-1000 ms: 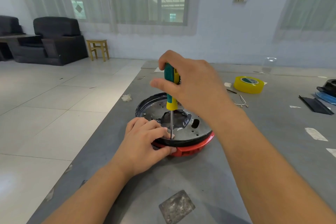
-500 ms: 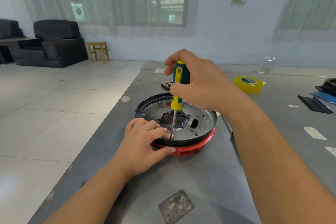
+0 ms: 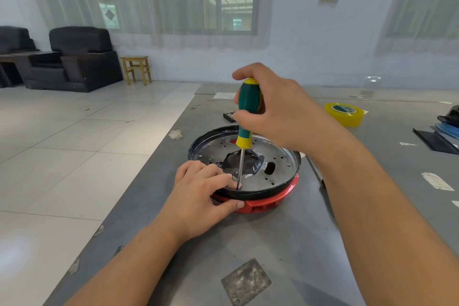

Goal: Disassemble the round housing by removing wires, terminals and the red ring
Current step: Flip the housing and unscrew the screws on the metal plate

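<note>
Housing: the round housing point(image 3: 250, 156) sits on the grey table point(image 3: 285, 243), near its left edge, a black rim around a perforated metal plate with a dark torn opening in the middle.
Red ring: the red ring point(image 3: 268, 202) lies under the housing and shows along its near and right sides, touching the table.
Right hand: the right hand point(image 3: 280, 112) is curled around the handle of the screwdriver point(image 3: 247, 112), fingers wrapped on the far side and thumb on the near side, a firm hold on the tool.
Screwdriver: green handle with yellow ends, thin metal shaft, almost upright with the handle leaning slightly right; its tip meets the metal plate just inside the near rim, beside the left fingertips.
Left hand: the left hand point(image 3: 198, 194) grips the near left edge of the housing, fingers curled over the rim onto the plate, thumb pressed against the red ring.
Tape: a yellow tape roll point(image 3: 344, 114) lies flat on the far right of the table, well apart from the housing.
Far item: a small black object point(image 3: 229, 116) lies just beyond the housing, partly hidden by the right hand; what it is cannot be told.
Right edge: dark and blue flat pieces point(image 3: 444, 131) lie at the table's right side.
Room: a black armchair point(image 3: 79, 57) and a wooden stool point(image 3: 136, 68) stand on the tiled floor at far left.
</note>
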Action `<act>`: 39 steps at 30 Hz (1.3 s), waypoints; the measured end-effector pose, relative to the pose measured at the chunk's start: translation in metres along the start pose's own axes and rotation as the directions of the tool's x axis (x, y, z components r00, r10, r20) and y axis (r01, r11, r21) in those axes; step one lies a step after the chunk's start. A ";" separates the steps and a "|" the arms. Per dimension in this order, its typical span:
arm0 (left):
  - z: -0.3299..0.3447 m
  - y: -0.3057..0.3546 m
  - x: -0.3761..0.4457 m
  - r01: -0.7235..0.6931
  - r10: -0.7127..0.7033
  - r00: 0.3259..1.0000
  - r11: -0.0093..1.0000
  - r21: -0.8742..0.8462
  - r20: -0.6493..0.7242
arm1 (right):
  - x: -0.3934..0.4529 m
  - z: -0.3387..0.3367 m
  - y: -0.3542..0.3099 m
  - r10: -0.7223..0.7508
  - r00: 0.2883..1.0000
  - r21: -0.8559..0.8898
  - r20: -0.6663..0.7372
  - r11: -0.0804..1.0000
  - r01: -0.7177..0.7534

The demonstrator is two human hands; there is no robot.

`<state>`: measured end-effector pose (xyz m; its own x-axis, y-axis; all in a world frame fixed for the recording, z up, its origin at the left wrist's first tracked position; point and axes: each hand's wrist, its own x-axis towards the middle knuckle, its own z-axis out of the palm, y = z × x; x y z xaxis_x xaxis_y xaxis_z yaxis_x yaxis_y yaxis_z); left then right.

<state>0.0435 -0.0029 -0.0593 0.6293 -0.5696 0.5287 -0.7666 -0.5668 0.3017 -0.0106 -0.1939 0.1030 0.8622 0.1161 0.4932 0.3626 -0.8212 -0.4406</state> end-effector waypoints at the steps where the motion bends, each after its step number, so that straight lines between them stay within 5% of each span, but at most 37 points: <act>1: 0.000 0.000 0.000 0.001 -0.001 1.000 1.000 -0.001 -0.001 | 0.000 -0.001 0.001 0.015 1.000 0.016 -0.003 1.000 -0.015; 5: 0.000 0.000 0.000 0.007 -0.007 1.000 1.000 -0.004 -0.006 | 0.001 0.004 0.000 0.041 0.999 0.087 -0.011 0.995 -0.040; 11: -0.001 0.002 0.001 0.012 -0.012 1.000 1.000 0.004 0.009 | 0.001 0.012 -0.005 -0.036 0.981 -0.249 -0.193 0.968 -0.014; 18: -0.008 0.008 0.001 0.031 -0.032 0.998 0.999 0.021 0.053 | -0.001 -0.001 -0.008 -0.022 0.996 0.043 -0.084 0.999 0.025; 29: -0.011 0.043 0.015 0.210 -0.226 0.974 0.833 -0.513 0.032 | 0.000 0.005 -0.006 -0.022 1.000 0.270 0.007 0.963 0.019; 35: -0.016 0.044 0.024 0.309 -0.332 0.942 0.799 -0.516 0.051 | 0.002 0.016 -0.004 -0.005 0.980 -0.106 -0.197 0.994 -0.017; 39: -0.018 0.045 0.029 0.340 -0.375 0.927 0.799 -0.496 0.030 | 0.001 0.012 -0.005 -0.022 0.983 -0.103 -0.185 0.995 0.003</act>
<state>0.0252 -0.0344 -0.0162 0.8743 -0.3334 0.3527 -0.4624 -0.3514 0.8140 -0.0069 -0.1829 0.0964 0.7738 0.0288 0.6328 0.3267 -0.8740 -0.3597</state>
